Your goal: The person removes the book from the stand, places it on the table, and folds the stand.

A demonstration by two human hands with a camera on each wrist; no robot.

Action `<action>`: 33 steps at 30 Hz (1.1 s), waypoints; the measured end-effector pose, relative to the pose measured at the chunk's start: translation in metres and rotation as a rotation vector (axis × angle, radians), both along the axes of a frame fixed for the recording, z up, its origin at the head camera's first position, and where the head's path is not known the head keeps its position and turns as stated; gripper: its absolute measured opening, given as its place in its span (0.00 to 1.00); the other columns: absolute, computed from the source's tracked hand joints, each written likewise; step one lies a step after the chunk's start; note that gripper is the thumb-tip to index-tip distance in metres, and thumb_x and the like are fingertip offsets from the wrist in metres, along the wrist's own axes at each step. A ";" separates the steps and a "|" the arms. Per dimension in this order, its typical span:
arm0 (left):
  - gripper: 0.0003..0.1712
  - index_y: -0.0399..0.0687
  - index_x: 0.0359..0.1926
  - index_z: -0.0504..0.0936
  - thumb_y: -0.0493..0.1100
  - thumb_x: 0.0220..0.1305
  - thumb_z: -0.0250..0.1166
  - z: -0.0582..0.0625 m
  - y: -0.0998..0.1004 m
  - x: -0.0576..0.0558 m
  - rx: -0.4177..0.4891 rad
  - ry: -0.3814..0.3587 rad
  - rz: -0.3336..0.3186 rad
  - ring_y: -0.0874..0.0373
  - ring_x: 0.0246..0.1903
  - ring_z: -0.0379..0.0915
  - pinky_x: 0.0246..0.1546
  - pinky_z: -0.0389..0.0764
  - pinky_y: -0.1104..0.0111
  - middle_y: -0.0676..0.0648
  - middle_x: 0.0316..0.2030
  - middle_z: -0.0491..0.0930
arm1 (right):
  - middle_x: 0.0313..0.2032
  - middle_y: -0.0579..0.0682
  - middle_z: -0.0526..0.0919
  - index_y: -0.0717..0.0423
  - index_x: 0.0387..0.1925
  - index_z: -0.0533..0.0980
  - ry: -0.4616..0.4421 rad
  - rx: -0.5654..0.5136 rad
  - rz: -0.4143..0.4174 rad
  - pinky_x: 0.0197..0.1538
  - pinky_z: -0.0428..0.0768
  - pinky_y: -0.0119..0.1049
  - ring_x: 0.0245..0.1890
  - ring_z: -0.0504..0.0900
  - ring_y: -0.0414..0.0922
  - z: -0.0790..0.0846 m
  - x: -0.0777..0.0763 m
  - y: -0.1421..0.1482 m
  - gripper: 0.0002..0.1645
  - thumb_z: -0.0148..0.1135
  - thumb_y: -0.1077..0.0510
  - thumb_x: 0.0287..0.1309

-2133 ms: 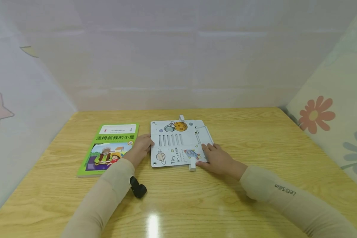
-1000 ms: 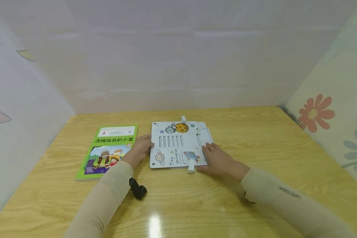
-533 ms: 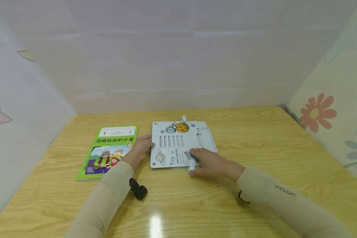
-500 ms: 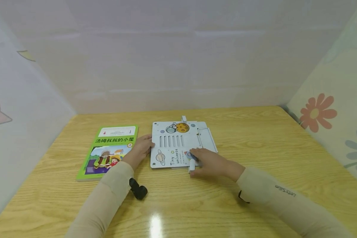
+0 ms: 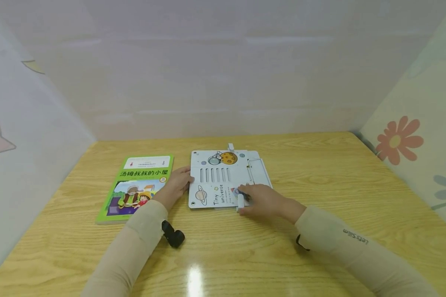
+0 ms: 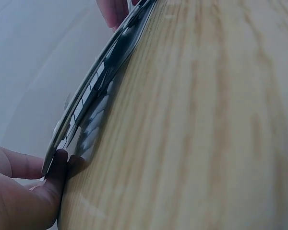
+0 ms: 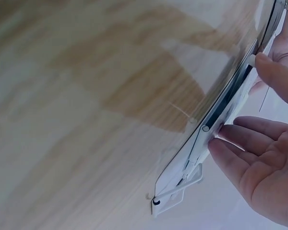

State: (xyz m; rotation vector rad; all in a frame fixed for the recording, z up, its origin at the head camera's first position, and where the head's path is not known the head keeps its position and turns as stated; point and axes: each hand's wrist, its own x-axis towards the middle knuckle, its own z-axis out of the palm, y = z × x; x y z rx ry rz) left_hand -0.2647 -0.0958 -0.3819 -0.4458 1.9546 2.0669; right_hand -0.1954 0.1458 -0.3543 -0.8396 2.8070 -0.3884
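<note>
A white book stand [image 5: 241, 175] with space drawings and "Tiny universe" printed on it lies almost flat on the table, its panel tilted slightly. My left hand [image 5: 176, 183] pinches its left edge; the left wrist view shows the thumb on one side of the panel [image 6: 81, 100] and fingers underneath. At the near right corner, my right hand [image 5: 265, 201] reaches over the panel. In the right wrist view its thumb is at the white clip [image 7: 252, 60] on the near edge, and its loosely bent fingers [image 7: 230, 148] touch the panel face. A second clip [image 5: 230, 146] sticks out at the far edge.
A green-covered picture book [image 5: 143, 181] lies left of the stand, partly behind my left forearm. A wire bracket [image 5: 254, 171] lies along the stand's right end. The wooden table [image 5: 319, 173] meets a pale wall [image 5: 223, 90] at the back.
My right hand has moved left from the stand's right edge to the clip at the near edge. The left hand keeps its hold, and the stand has barely shifted.
</note>
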 end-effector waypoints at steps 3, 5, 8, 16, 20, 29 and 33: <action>0.33 0.39 0.61 0.59 0.22 0.52 0.49 -0.001 0.000 0.000 -0.001 -0.001 0.001 0.53 0.53 0.61 0.51 0.64 0.68 0.42 0.56 0.63 | 0.50 0.54 0.72 0.63 0.54 0.67 0.023 0.002 0.000 0.52 0.66 0.38 0.50 0.69 0.46 0.001 0.000 -0.001 0.38 0.62 0.44 0.45; 0.33 0.40 0.61 0.59 0.22 0.52 0.49 -0.001 0.000 0.000 -0.003 -0.001 0.002 0.53 0.53 0.61 0.51 0.64 0.68 0.42 0.56 0.63 | 0.48 0.54 0.74 0.63 0.52 0.68 0.038 -0.001 -0.002 0.47 0.69 0.37 0.44 0.72 0.43 0.001 -0.001 -0.001 0.36 0.63 0.46 0.45; 0.33 0.39 0.61 0.58 0.22 0.52 0.49 -0.001 -0.001 0.000 -0.004 0.005 -0.002 0.53 0.54 0.61 0.52 0.63 0.68 0.43 0.57 0.63 | 0.41 0.51 0.77 0.61 0.50 0.71 0.061 0.002 -0.005 0.39 0.70 0.34 0.34 0.71 0.40 0.001 -0.002 -0.002 0.32 0.63 0.47 0.45; 0.32 0.38 0.60 0.59 0.22 0.52 0.49 -0.001 -0.001 0.000 0.004 0.007 -0.003 0.52 0.53 0.61 0.51 0.64 0.67 0.42 0.56 0.63 | 0.29 0.43 0.76 0.57 0.45 0.74 0.083 0.015 -0.018 0.29 0.65 0.32 0.26 0.67 0.40 0.001 -0.004 -0.005 0.26 0.64 0.48 0.44; 0.32 0.39 0.60 0.60 0.22 0.51 0.49 0.000 -0.001 0.000 -0.003 -0.002 0.011 0.53 0.53 0.61 0.51 0.64 0.68 0.43 0.57 0.63 | 0.30 0.42 0.76 0.56 0.45 0.75 0.073 0.027 -0.018 0.30 0.65 0.32 0.27 0.67 0.39 0.003 -0.005 -0.006 0.25 0.64 0.48 0.44; 0.32 0.40 0.60 0.60 0.22 0.52 0.50 0.000 -0.001 0.001 -0.001 -0.006 0.014 0.53 0.53 0.61 0.51 0.65 0.68 0.42 0.56 0.64 | 0.35 0.43 0.77 0.55 0.46 0.74 0.004 0.081 0.048 0.34 0.68 0.32 0.29 0.69 0.38 0.009 -0.013 -0.004 0.26 0.62 0.47 0.46; 0.32 0.39 0.60 0.60 0.22 0.52 0.49 -0.001 -0.001 0.002 0.014 0.014 0.007 0.52 0.53 0.61 0.51 0.64 0.67 0.41 0.56 0.63 | 0.45 0.48 0.75 0.58 0.50 0.72 -0.119 0.073 0.100 0.47 0.69 0.37 0.42 0.72 0.41 0.020 -0.025 0.003 0.28 0.61 0.49 0.48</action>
